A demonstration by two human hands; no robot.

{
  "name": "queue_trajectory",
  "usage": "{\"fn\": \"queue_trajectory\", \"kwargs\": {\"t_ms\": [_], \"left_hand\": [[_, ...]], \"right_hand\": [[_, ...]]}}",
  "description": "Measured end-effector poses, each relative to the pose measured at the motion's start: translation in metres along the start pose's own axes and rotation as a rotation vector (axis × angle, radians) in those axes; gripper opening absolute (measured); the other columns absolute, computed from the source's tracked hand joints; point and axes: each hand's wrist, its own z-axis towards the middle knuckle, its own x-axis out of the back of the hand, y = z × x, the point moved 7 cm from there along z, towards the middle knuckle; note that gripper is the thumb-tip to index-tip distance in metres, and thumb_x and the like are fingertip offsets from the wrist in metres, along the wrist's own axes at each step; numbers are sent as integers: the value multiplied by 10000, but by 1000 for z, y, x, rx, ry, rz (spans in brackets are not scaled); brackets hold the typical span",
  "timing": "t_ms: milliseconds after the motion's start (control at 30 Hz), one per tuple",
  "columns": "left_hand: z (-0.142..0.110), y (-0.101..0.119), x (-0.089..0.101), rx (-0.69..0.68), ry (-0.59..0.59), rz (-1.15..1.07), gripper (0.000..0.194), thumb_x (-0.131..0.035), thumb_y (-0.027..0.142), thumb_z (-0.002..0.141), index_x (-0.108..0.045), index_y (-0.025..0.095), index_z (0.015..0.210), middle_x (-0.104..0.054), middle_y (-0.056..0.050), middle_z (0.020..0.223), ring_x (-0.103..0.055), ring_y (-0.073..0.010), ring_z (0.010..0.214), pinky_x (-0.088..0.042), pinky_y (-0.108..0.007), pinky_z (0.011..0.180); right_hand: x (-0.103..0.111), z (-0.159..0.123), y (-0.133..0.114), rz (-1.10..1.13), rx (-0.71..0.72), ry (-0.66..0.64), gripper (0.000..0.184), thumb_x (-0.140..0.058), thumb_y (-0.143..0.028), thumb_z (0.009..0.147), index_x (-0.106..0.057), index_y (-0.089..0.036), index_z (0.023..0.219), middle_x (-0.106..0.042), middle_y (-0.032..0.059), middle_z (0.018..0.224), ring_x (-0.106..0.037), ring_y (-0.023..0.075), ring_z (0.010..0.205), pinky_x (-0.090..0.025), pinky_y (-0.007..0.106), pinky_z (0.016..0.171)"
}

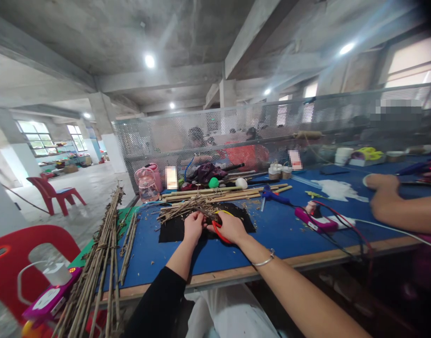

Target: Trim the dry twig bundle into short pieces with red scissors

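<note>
The loose twigs (171,215) look dry, rough and matt, as woody as the stalks (102,249) bundled at the left, while the scissors (222,233) near them have smooth plastic-looking handles and the dark mat (173,232) below looks dull, like cloth or felt. To my eye the blue tabletop (215,259) is smooth and low in sheen, edged in bare wood (236,277). Around it I see a perforated metal screen (148,134), a smooth red plastic chair (35,241), a shiny metal-looking bracelet (266,259) and raw concrete ceiling (187,35).
</note>
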Motion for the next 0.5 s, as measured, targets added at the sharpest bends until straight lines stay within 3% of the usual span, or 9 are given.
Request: {"fn": "queue_trajectory", "kwargs": {"t_ms": [500], "left_hand": [[-2, 1, -3, -3, -44, -51, 293, -647, 375, 602, -626, 120, 745, -601, -31, 644, -525, -98, 547, -392, -181, 459]], "right_hand": [[-3, -1, 3, 52, -39, -32, 443, -438, -619, 741, -542, -205, 859, -639, 38, 805, -602, 187, 770, -354, 250, 607]]}}
